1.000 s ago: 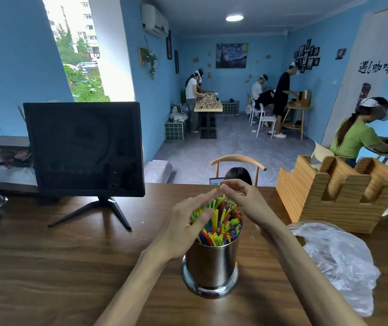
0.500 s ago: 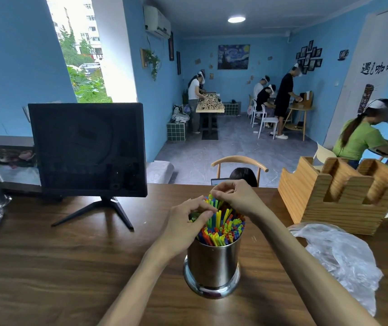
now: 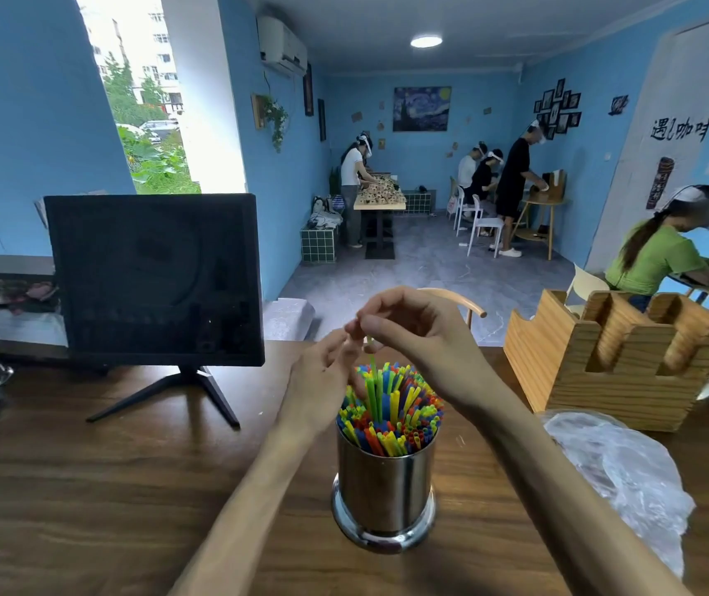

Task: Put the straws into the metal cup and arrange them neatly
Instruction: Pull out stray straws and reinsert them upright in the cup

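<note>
A shiny metal cup (image 3: 385, 492) stands on the wooden table in front of me, packed with many coloured straws (image 3: 395, 412) standing upright. One green straw (image 3: 372, 382) sticks up above the others. My right hand (image 3: 419, 337) is above the cup and pinches the top of that green straw between thumb and fingers. My left hand (image 3: 322, 380) sits beside the cup's far left rim, fingers loosely bent and reaching up toward the right hand's fingertips; whether it touches the straw is hidden.
A black monitor (image 3: 154, 279) on a stand is at the left back of the wooden table (image 3: 86, 488). A wooden holder box (image 3: 615, 359) stands at the right, with a crumpled clear plastic bag (image 3: 619, 475) before it. Several people work at tables farther back.
Both hands have risen from the straw tops. The right hand has lifted one green straw partly out of the bundle. The left hand followed it upward.
</note>
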A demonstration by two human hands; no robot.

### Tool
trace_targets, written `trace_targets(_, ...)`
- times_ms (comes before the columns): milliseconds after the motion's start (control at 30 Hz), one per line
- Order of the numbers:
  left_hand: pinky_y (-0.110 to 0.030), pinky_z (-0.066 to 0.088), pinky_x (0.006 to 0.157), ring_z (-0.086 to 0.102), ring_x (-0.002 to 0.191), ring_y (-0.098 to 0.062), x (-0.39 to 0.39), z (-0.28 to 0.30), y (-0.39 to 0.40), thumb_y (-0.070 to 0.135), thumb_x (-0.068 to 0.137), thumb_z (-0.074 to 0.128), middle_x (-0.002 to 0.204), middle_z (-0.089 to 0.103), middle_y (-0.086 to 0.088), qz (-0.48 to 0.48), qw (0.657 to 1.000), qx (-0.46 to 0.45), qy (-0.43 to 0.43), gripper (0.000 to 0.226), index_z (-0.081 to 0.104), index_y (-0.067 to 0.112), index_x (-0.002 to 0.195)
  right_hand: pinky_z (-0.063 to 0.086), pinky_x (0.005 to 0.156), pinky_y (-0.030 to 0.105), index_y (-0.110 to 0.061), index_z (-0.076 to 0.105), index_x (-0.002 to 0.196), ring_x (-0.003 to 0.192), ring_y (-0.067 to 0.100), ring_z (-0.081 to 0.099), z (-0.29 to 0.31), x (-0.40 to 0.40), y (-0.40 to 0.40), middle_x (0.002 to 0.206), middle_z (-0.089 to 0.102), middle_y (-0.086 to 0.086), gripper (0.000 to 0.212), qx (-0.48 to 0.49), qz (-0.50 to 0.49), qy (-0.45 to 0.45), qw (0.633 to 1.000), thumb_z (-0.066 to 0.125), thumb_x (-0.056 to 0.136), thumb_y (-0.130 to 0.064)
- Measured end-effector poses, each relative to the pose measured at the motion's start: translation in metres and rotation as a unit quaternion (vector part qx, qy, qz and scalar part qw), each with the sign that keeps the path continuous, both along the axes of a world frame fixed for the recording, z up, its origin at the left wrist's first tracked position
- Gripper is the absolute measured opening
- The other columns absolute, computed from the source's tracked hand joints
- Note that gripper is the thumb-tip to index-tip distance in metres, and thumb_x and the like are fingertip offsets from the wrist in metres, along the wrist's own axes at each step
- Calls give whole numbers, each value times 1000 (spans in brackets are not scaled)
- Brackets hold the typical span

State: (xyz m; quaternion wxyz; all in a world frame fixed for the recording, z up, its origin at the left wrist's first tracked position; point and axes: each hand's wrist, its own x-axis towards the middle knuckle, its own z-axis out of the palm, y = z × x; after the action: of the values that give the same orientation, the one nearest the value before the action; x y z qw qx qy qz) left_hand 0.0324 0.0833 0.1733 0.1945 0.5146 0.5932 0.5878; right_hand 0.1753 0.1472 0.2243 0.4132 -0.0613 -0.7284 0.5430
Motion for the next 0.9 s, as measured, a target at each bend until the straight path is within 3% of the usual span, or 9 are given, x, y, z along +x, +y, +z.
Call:
trace_targets(100, -16, 44, 61, 60, 58, -1, 6, 10, -4, 19, 105, 50, 57, 58, -1, -63, 996, 9, -58, 26, 66, 9, 87, 61, 81, 39, -6, 70, 96, 90, 27, 74, 9, 5, -19, 92, 77, 15, 11, -1, 41, -3, 999, 70, 89, 2)
trace_targets(167, -21, 45, 63, 59, 69, -11, 7, 16, -6, 19, 88, 64, 68, 61, -3, -78, 988, 0, -135, 15, 67, 5, 91, 60, 85, 46, -9, 71, 97, 91, 30, 74, 14, 10, -28, 94, 77, 16, 16, 35, 72, -33, 996, 75, 86, 2)
trace_targets(233, -26, 55, 70, 68, 82, -19, 7, 22, -5, 15, 91, 64, 80, 72, -6, -111, 963, -19, -244, 17, 69, 6, 104, 60, 87, 40, -6, 71, 98, 91, 26, 74, 18, 16, -32, 95, 77, 16, 18, 74, 105, -88, 988, 77, 84, 4)
trace_targets(333, -27, 60, 67, 75, 81, -20, 3, 27, 0, 18, 102, 57, 90, 78, -9, -107, 942, -31, -315, 30, 57, 16, 132, 58, 88, 33, -3, 73, 102, 88, 23, 74, 16, 20, -33, 94, 78, 10, 21, 115, 134, -196, 965, 78, 83, 4)
trace_targets(400, -42, 59, 89, 70, 92, -30, -1, 26, 6, 19, 101, 60, 104, 77, -15, -100, 931, -23, -350, 41, 48, 19, 140, 56, 87, 28, -9, 74, 103, 84, 15, 72, 10, 20, -30, 91, 78, 6, 23, 144, 127, -251, 949, 77, 84, 3)
trace_targets(433, -49, 51, 96, 65, 93, -34, -2, 25, 7, 17, 101, 61, 106, 77, -16, -92, 933, -17, -347, 45, 46, 19, 143, 55, 86, 26, -11, 74, 104, 83, 11, 70, 8, 20, -28, 90, 78, 4, 24, 153, 121, -270, 943, 77, 84, 3)
trace_targets(500, -50, 47, 89, 61, 82, -32, -4, 22, 9, 12, 100, 60, 105, 77, -15, -82, 942, -2, -325, 45, 47, 18, 143, 51, 83, 20, -12, 74, 103, 81, 4, 68, 4, 21, -26, 89, 78, 1, 24, 168, 107, -298, 934, 77, 84, 2)
trace_targets(667, -23, 51, 49, 68, 58, -22, 0, 25, 9, 1, 95, 64, 96, 74, -11, -63, 959, 15, -276, 57, 48, 29, 142, 47, 80, 14, -14, 73, 104, 79, -1, 65, -1, 21, -19, 89, 77, 0, 28, 200, 76, -341, 915, 75, 82, 3)
trace_targets(900, -22, 51, 46, 73, 65, -28, -1, 25, 11, 1, 93, 67, 90, 76, -9, -53, 965, 20, -255, 54, 51, 25, 139, 50, 85, 22, -17, 72, 107, 89, 10, 66, -14, 25, -15, 92, 73, 0, 31, 207, 56, -319, 923, 84, 79, -8)
